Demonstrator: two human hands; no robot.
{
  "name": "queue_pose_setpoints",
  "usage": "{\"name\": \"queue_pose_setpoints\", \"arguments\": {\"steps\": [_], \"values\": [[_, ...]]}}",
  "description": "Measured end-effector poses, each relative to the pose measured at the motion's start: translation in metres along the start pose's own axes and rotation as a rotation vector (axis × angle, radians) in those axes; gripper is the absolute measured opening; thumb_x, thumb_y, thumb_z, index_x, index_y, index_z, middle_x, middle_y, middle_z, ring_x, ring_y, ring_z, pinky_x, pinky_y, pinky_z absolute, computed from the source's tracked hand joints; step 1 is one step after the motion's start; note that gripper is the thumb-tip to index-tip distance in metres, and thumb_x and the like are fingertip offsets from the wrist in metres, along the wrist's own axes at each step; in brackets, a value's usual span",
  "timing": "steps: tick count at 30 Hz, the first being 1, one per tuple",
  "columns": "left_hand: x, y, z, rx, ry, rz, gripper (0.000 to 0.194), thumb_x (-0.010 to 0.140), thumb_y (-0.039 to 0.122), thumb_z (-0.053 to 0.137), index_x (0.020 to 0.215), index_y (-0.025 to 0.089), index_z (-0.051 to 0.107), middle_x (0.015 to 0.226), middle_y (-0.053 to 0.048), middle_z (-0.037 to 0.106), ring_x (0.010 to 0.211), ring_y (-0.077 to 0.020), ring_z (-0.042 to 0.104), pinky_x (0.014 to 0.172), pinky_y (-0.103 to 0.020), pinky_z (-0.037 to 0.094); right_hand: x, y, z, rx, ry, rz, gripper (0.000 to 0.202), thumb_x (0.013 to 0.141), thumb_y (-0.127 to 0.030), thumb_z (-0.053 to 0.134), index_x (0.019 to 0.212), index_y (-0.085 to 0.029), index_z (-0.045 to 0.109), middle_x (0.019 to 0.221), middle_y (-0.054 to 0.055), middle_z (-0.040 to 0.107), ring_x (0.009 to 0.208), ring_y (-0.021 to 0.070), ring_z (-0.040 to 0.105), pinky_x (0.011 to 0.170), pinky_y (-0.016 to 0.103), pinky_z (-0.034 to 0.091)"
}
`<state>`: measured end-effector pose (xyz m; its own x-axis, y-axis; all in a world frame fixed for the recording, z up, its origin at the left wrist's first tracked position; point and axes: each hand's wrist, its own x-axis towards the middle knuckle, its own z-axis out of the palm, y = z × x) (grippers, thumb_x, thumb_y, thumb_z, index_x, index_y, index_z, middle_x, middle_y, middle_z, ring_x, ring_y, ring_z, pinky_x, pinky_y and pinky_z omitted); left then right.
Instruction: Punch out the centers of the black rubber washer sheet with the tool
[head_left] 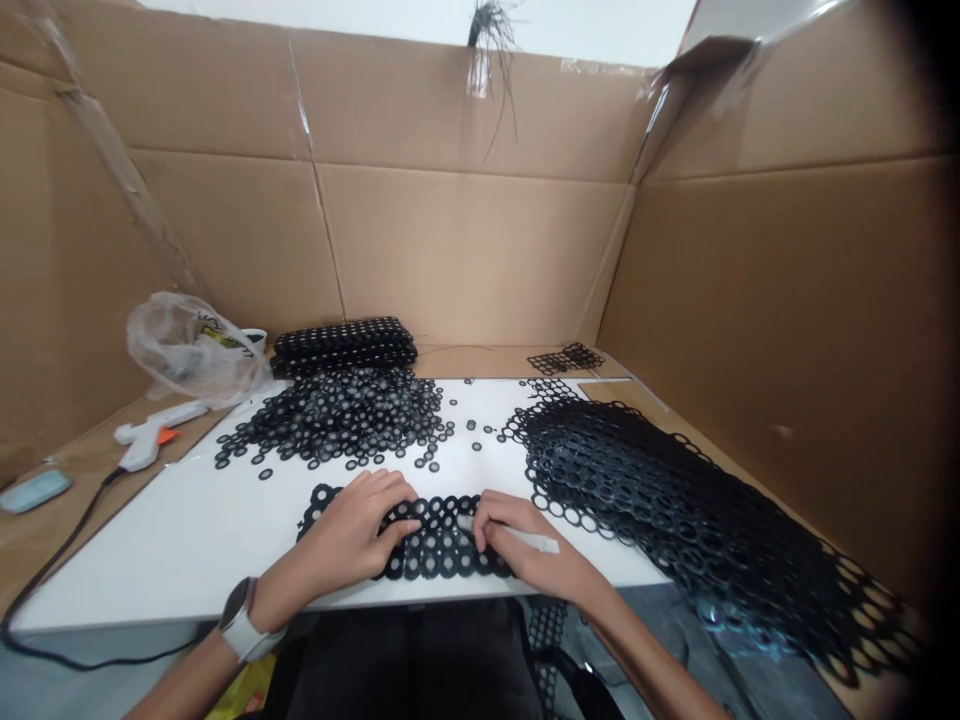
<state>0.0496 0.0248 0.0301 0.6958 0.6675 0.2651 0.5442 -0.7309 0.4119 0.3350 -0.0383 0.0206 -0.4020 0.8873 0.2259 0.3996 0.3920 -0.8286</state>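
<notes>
A strip of joined black rings [431, 562], many with pale centres, lies near the front edge of the white board. My left hand [360, 525] grips it from the left, fingers over the far side and thumb across the top. On the strip's right part rests my right hand [525, 550], its fingers curled around a slim white stick-like tool [536, 541]. The tool's other end shows by the fingertips, over the rings. Beyond my hands spreads a heap of small loose black discs [337, 415] with pale centres.
A large black ring mesh [660, 480] covers the right side and hangs over the front. Rolled dotted black sheets [345, 345] lie behind the discs. At left are a glue gun [146, 440] with its cord, a plastic bag [187, 350] and a pale blue case [34, 492]. Cardboard walls [472, 250] enclose the board.
</notes>
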Motion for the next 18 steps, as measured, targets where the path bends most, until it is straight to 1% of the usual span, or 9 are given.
{"name": "queue_pose_setpoints", "arguments": {"steps": [3, 5, 9, 11, 13, 15, 18], "values": [[0.000, 0.004, -0.002, -0.003, -0.007, -0.005, 0.011, 0.107, 0.030, 0.059, 0.107, 0.022, 0.066, 0.106, -0.007, 0.070, 0.100, -0.0274, 0.062, 0.091, -0.041, 0.047, -0.001, -0.001, 0.004, -0.076, 0.002, -0.041, 0.030, 0.099, -0.005, 0.047, 0.090, -0.020, 0.071, 0.094, 0.000, 0.066, 0.089, 0.0155, 0.064, 0.085, 0.027, 0.046], [0.001, 0.005, -0.004, -0.004, -0.016, -0.011, 0.011, 0.107, 0.031, 0.059, 0.106, 0.023, 0.066, 0.106, -0.006, 0.070, 0.100, -0.0273, 0.063, 0.091, -0.040, 0.047, -0.001, -0.002, 0.006, -0.106, 0.014, -0.059, 0.030, 0.100, -0.004, 0.048, 0.092, -0.021, 0.071, 0.096, 0.000, 0.066, 0.089, 0.0154, 0.065, 0.085, 0.027, 0.046], [0.001, -0.006, -0.003, -0.021, -0.038, -0.049, 0.014, 0.106, 0.034, 0.060, 0.109, 0.023, 0.069, 0.109, -0.007, 0.073, 0.103, -0.0284, 0.066, 0.093, -0.041, 0.049, -0.002, -0.003, 0.006, -0.086, 0.026, -0.089, 0.029, 0.100, -0.004, 0.049, 0.092, -0.021, 0.072, 0.094, 0.000, 0.068, 0.087, 0.0154, 0.066, 0.084, 0.026, 0.047], [0.002, -0.011, -0.002, -0.029, -0.053, -0.080, 0.018, 0.105, 0.037, 0.062, 0.114, 0.024, 0.070, 0.116, -0.007, 0.075, 0.109, -0.0297, 0.067, 0.097, -0.042, 0.050, -0.002, -0.003, 0.006, -0.070, 0.027, -0.097, 0.029, 0.100, -0.004, 0.050, 0.093, -0.021, 0.072, 0.094, 0.000, 0.068, 0.088, 0.0158, 0.067, 0.086, 0.027, 0.048], [0.006, -0.013, -0.001, -0.040, -0.067, -0.097, 0.023, 0.103, 0.041, 0.066, 0.119, 0.025, 0.069, 0.123, -0.007, 0.075, 0.113, -0.0305, 0.067, 0.100, -0.042, 0.049, -0.002, -0.003, 0.005, -0.067, 0.025, -0.101, 0.029, 0.100, -0.004, 0.050, 0.094, -0.020, 0.073, 0.095, 0.001, 0.069, 0.090, 0.0164, 0.067, 0.087, 0.027, 0.048], [0.013, -0.008, 0.000, -0.061, -0.083, -0.091, 0.030, 0.100, 0.044, 0.071, 0.124, 0.026, 0.068, 0.126, -0.007, 0.074, 0.115, -0.0308, 0.066, 0.101, -0.042, 0.049, -0.003, -0.003, 0.005, -0.067, 0.024, -0.106, 0.029, 0.101, -0.005, 0.050, 0.096, -0.021, 0.073, 0.096, 0.001, 0.069, 0.091, 0.0167, 0.067, 0.087, 0.027, 0.048], [0.027, 0.005, 0.006, -0.089, -0.115, -0.055, 0.039, 0.095, 0.048, 0.078, 0.125, 0.027, 0.068, 0.124, -0.006, 0.074, 0.114, -0.0310, 0.066, 0.099, -0.041, 0.049, -0.004, -0.002, 0.005, -0.060, 0.029, -0.112, 0.029, 0.102, -0.006, 0.049, 0.097, -0.021, 0.074, 0.098, 0.001, 0.069, 0.092, 0.0161, 0.067, 0.087, 0.027, 0.048]]}}
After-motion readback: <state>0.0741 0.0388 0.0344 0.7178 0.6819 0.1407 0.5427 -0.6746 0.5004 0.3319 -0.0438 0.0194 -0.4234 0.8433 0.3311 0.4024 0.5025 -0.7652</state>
